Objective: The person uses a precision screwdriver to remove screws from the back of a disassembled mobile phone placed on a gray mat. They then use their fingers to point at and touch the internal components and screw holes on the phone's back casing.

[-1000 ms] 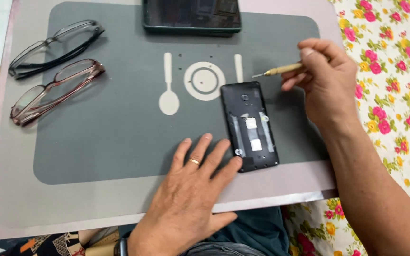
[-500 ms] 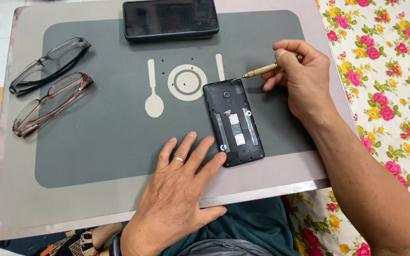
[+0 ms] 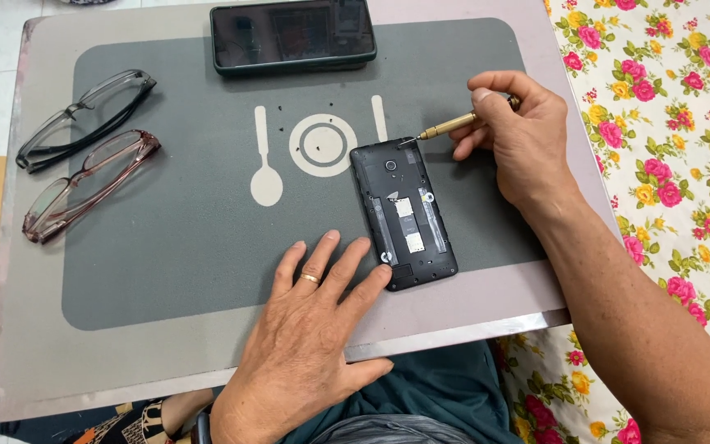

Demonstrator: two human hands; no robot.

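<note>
A black phone with its back cover off lies on the grey mat, inner parts showing. My left hand rests flat on the mat, a ring on one finger, its fingertips against the phone's lower left corner. My right hand pinches a small brass-handled screwdriver. The tip of the tool touches the phone's top right corner.
A second dark phone lies screen up at the far edge. Two pairs of glasses, one black and one brown, lie at the left. Tiny screws sit on the mat's plate symbol. A floral cloth covers the right side.
The screwdriver tip has come down from above the mat onto the phone's top right corner. My left hand has stayed at the phone's lower corner. The view shifted slightly.
</note>
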